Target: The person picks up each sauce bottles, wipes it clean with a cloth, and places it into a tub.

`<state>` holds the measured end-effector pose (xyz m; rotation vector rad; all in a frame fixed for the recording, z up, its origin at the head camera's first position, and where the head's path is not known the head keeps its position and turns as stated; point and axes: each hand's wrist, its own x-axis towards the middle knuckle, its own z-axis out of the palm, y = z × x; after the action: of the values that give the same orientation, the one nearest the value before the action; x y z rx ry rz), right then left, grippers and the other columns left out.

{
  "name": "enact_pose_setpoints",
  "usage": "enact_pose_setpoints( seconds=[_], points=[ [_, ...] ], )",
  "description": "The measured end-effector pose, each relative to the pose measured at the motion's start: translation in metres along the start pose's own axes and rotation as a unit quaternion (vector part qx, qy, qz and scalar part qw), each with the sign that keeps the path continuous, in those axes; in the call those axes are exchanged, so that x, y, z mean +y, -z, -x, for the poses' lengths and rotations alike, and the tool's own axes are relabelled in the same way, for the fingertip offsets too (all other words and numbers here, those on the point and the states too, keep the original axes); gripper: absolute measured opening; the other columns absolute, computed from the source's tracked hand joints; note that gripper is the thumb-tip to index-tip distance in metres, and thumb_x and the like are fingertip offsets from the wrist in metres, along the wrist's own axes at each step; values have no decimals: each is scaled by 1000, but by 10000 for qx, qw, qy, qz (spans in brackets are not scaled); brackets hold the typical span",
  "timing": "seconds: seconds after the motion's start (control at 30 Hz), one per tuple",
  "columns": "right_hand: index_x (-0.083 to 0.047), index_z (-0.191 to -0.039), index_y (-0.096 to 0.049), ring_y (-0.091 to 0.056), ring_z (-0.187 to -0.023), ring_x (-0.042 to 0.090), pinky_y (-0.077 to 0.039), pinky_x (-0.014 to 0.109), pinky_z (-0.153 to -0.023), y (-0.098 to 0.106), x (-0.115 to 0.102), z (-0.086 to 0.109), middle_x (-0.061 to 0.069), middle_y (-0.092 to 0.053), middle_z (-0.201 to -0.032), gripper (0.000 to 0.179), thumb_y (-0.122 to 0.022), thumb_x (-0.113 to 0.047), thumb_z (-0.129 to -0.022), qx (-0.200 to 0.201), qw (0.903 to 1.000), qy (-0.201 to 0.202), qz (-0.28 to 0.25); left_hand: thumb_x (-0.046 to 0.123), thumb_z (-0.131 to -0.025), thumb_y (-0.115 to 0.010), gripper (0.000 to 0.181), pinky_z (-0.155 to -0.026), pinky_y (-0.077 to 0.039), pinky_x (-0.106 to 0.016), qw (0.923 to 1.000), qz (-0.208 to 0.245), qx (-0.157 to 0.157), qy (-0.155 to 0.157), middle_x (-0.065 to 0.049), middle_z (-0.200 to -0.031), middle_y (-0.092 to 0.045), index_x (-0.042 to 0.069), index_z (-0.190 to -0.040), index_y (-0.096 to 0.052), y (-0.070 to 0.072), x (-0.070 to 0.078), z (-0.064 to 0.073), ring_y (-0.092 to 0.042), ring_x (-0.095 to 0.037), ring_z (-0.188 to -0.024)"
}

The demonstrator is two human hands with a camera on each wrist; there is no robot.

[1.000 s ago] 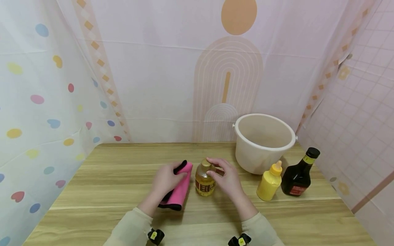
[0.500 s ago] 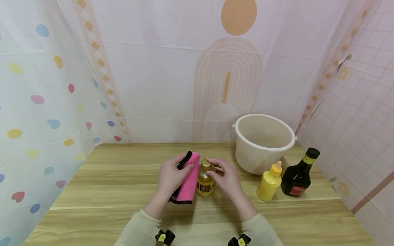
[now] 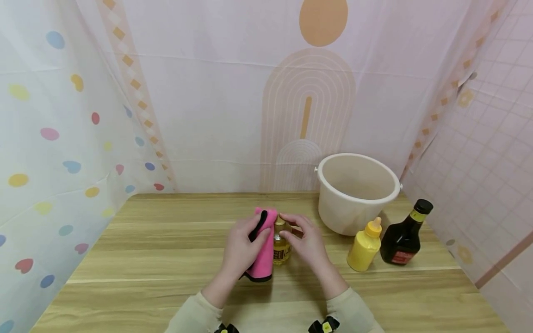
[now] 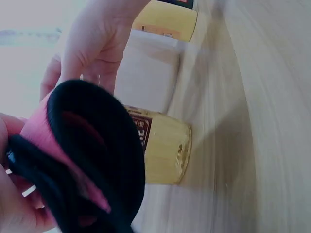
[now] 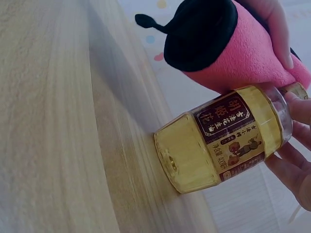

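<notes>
An oil bottle [image 3: 281,252] with a dark label and gold cap stands upright on the wooden table. My right hand [image 3: 309,238] holds it near the cap and neck, fingers and thumb curled round the top. Folded in my left hand [image 3: 243,246] is a pink cloth [image 3: 263,261] with black edging, gripped between thumb and fingers. The cloth lies along the bottle's left side and covers part of it in the head view. In the right wrist view the cloth [image 5: 243,56] meets the upper side of the bottle [image 5: 228,136]. The left wrist view shows the cloth's rolled black edge [image 4: 97,92].
A cream bucket [image 3: 333,215] stands at the back right. In front of it are a yellow squeeze bottle [image 3: 361,252] and a dark sauce bottle [image 3: 399,243] with a black cap. Patterned curtains [image 3: 216,115] hang behind and beside the table [image 3: 137,259].
My left hand has carried the pink cloth rightward until it overlaps the oil bottle's left side. My right hand has stayed at the bottle's top.
</notes>
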<state>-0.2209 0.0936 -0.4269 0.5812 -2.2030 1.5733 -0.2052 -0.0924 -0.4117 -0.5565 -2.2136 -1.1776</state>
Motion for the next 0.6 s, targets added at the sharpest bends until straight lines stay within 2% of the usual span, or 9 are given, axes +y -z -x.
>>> enact_pose_setpoints(
  seconds=[0.17, 0.33, 0.6],
  points=[
    [-7, -118, -70, -63, -108, 33, -55, 37, -85, 0, 0, 0, 9, -67, -116, 39, -77, 2, -81, 17, 10000, 38, -19, 6, -82, -79, 43, -85, -53, -50, 9992, 273, -281, 77, -16, -114, -69, 4, -124, -68, 2, -4, 4, -63, -34, -102],
    [-8, -119, -70, -63, -108, 32, -55, 34, -85, 0, 0, 0, 8, -67, -115, 39, -77, 2, -82, -16, 10000, 28, -16, 3, -79, -82, 44, -94, -49, -52, 9988, 263, -391, 123, -18, -123, -66, 3, -121, -70, 6, -5, 7, -59, -38, -115],
    [-9, -120, -69, -62, -109, 33, -55, 35, -86, 0, -1, 0, 8, -67, -117, 40, -77, 2, -82, -41, 9999, -103, -30, 0, -76, -83, 43, -97, -47, -50, 9990, 210, -362, 166, -18, -124, -65, 2, -118, -72, 6, -7, 13, -58, -37, -117]
  ],
)
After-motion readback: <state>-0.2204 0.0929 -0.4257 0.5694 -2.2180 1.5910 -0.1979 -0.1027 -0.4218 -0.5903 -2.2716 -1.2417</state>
